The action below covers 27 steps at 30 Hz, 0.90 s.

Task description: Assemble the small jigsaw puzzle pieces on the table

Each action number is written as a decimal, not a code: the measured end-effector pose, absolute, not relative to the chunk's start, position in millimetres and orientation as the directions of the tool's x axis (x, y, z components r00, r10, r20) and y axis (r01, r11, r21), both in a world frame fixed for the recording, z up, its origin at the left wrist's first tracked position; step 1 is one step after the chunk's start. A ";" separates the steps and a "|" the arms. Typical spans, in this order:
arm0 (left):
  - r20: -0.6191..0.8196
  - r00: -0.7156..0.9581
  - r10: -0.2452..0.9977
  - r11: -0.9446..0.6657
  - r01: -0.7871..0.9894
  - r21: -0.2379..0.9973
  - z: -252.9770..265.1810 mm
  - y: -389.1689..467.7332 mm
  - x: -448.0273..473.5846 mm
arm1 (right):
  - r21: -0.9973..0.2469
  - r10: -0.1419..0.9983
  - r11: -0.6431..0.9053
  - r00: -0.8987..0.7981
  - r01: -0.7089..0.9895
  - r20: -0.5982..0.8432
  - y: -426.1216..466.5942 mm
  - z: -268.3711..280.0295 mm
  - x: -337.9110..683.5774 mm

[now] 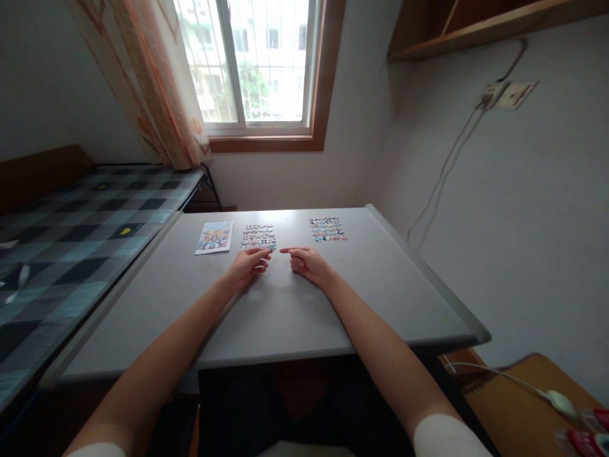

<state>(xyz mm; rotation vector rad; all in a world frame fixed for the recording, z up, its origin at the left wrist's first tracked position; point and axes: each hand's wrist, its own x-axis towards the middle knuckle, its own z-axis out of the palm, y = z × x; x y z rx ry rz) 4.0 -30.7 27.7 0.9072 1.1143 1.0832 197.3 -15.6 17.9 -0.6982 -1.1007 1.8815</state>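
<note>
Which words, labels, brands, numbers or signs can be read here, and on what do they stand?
None can be read.
Picture sheet: any lettering is too small and blurred.
Window's lower frame: faint marks, too small to make out.
Red packaging: too blurred, and cut off by the picture's edge.

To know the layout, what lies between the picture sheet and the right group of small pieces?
In the head view, the left group of small pieces, then bare table.

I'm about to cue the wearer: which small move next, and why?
Probably ease the right hand leftward to help the left hand: the right index finger points that way across a gap, while the left hand's fingers are by the near edge of the left group of pieces.
</note>
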 end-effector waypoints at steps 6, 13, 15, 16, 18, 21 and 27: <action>-0.232 0.096 0.968 0.247 -0.206 0.947 26.9 -29.3 3.4 | -0.891 0.865 -0.266 -0.499 -0.367 -0.053 -15.0 17.2 196.9; -0.231 0.098 0.968 0.247 -0.194 0.949 27.9 -29.9 3.3 | -0.899 0.860 -0.249 -0.509 -0.361 -0.034 -12.5 13.3 197.2; -0.232 0.102 0.967 0.248 -0.192 0.949 27.8 -30.0 3.2 | -0.902 0.861 -0.240 -0.507 -0.359 -0.027 -11.7 11.7 197.1; -0.232 0.104 0.967 0.248 -0.192 0.949 27.7 -29.9 3.2 | -0.902 0.863 -0.238 -0.504 -0.360 -0.026 -11.4 11.2 197.0; -0.230 0.109 0.967 0.248 -0.196 0.949 27.5 -29.8 3.3 | -0.901 0.867 -0.237 -0.497 -0.363 -0.027 -11.2 10.8 196.6; -0.230 0.106 0.968 0.247 -0.202 0.948 27.5 -29.5 3.6 | -0.900 0.872 -0.239 -0.489 -0.366 -0.033 -11.6 11.1 196.5; -0.239 0.085 0.967 0.252 -0.213 0.944 28.0 -28.7 3.4 | -0.896 0.872 -0.244 -0.488 -0.370 -0.037 -12.4 12.6 196.6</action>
